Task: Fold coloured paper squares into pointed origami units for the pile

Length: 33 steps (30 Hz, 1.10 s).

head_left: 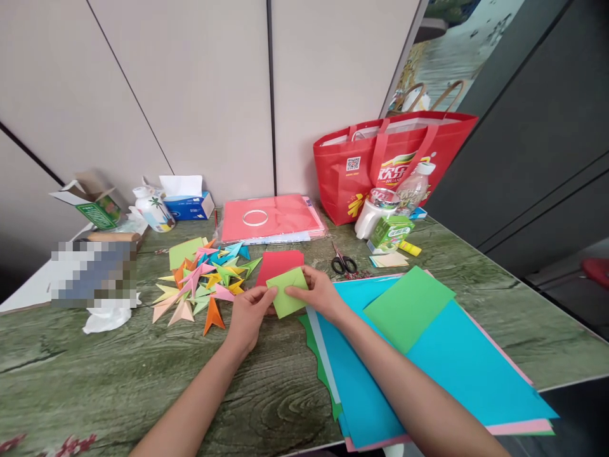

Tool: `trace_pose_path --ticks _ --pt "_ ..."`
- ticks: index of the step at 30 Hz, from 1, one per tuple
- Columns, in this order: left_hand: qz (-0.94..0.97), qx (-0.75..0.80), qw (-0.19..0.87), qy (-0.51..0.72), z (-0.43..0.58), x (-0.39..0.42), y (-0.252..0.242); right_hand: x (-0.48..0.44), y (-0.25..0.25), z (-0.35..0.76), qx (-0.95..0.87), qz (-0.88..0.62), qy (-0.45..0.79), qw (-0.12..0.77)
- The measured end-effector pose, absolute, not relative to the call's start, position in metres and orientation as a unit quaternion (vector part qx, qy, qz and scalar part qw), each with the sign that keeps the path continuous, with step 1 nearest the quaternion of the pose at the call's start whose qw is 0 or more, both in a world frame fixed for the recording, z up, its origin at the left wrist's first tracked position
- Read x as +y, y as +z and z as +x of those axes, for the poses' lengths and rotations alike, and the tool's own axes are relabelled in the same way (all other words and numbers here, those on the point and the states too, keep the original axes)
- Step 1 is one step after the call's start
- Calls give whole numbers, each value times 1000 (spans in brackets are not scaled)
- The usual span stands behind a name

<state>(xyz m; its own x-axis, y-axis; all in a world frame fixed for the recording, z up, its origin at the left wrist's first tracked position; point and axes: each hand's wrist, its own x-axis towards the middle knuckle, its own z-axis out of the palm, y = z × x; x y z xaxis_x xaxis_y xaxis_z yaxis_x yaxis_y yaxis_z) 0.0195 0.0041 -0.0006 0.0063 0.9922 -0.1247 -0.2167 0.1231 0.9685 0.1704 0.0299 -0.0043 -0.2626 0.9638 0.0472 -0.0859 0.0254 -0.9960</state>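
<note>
Left hand (247, 317): thumb and fingers are pinched together on the left edge of the light green square (288, 303).
Right hand (320, 293): clamped on its upper right part, thumb lying across the face.
Light green square: between both hands, tilted.
Red paper (280, 261): just behind it.
Folded pieces (214, 317): piled near the left hand.
Scissors (343, 263): beyond the right hand.

1. The person's left hand (250, 315) and right hand (321, 294) cover edges of the light-green paper square (290, 295).
2. Just beyond them, that square partly hides the red paper (280, 261).
3. Nearer than the right hand, its forearm (404, 374) covers part of the blue sheet (442, 362).
4. Left of the left hand, a pixelated object (98, 273) is unrecognisable.
</note>
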Motion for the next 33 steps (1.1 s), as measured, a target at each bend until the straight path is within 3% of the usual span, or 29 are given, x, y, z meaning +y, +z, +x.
trace_pose_path --ticks 33 --pt "393 459 570 556 16 7 3 30 3 175 -587 -419 531 446"
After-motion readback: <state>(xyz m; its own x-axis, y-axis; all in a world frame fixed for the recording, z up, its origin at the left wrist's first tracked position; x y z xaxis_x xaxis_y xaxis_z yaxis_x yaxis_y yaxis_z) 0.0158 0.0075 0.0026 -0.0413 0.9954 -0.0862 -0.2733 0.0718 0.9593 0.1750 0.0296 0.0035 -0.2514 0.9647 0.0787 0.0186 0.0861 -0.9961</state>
